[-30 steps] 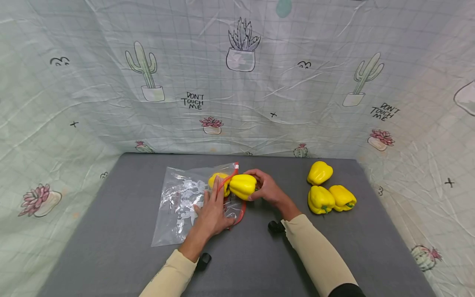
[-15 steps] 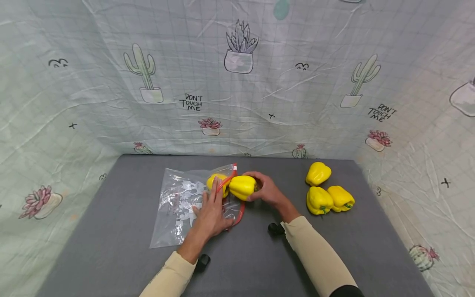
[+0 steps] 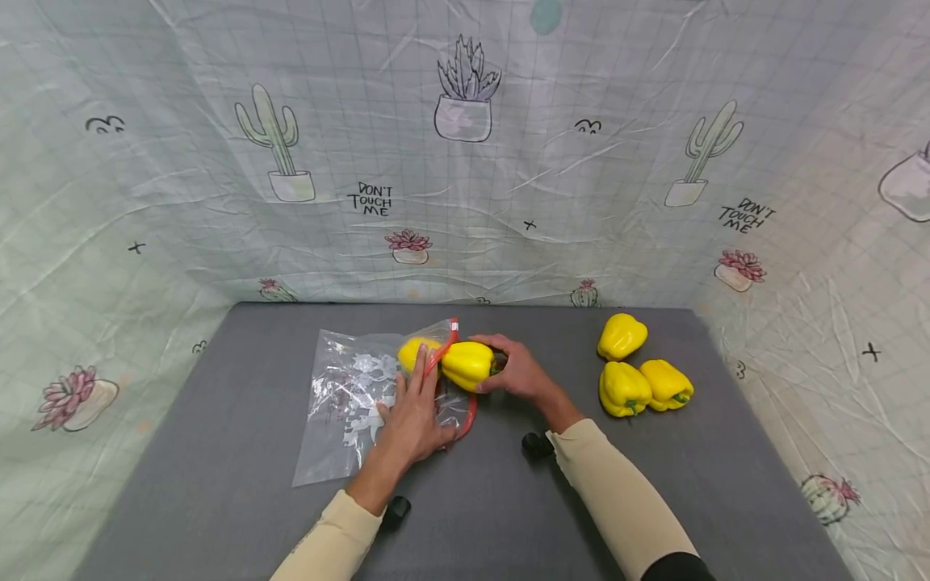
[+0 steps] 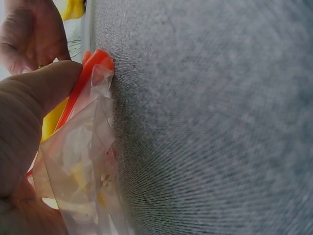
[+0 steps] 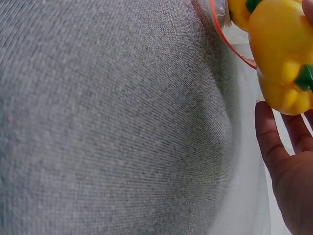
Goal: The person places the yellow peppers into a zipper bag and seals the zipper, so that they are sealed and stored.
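Observation:
My right hand (image 3: 519,369) grips a yellow bell pepper (image 3: 467,365) by its stem end, at the mouth of a clear plastic bag (image 3: 330,420) with a red-edged opening. In the right wrist view the fingers lie along the pepper (image 5: 281,54), near its green stem. Another yellow bell pepper (image 3: 412,353) is inside the bag, just left of the held one. My left hand (image 3: 412,415) lies over the bag with long, spread fingers at the red edge. In the left wrist view its thumb (image 4: 54,83) touches the red edge (image 4: 88,78). The pepper's underside is hidden.
Three more yellow bell peppers, a rear one (image 3: 622,336), a front one (image 3: 623,389) and a right one (image 3: 666,385), sit at the right of the grey table (image 3: 218,452). A patterned cloth (image 3: 465,202) stands behind and at both sides.
My right hand has moved slightly left with its pepper, and the pepper inside the bag has shifted left, deeper in. My left hand stays on the bag.

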Demonstrator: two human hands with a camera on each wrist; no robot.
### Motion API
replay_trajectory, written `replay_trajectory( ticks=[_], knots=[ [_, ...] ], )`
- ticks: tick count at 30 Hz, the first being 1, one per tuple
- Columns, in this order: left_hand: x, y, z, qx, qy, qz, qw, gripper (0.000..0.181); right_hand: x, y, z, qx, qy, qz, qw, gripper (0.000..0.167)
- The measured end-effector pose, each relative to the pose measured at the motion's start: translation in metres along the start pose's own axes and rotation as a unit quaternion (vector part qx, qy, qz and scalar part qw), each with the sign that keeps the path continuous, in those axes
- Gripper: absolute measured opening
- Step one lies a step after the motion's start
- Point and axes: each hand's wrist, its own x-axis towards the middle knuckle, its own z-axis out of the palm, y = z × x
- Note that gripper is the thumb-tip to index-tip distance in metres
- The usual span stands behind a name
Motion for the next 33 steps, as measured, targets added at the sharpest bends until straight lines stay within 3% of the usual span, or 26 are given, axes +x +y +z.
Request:
replay_trajectory(
  ticks=[8, 18, 33],
  knots=[
    [0.002, 0.001, 0.0, 0.002, 0.015, -0.005, 0.9999, 0.116, -0.003, -0.003, -0.003, -0.004, 0.014, 0.016, 0.9998, 0.068],
    [0.003, 0.003, 0.002, 0.018, 0.026, -0.001, 0.9995, 0.117, 0.002, 0.0, 0.008, -0.024, 0.016, -0.02, 0.9994, 0.07],
    [0.001, 0.007, 0.006, 0.033, 0.041, -0.001, 0.9986, 0.12, 0.004, -0.004, 0.023, -0.052, 0.066, 0.02, 0.9962, 0.065]
  ],
)
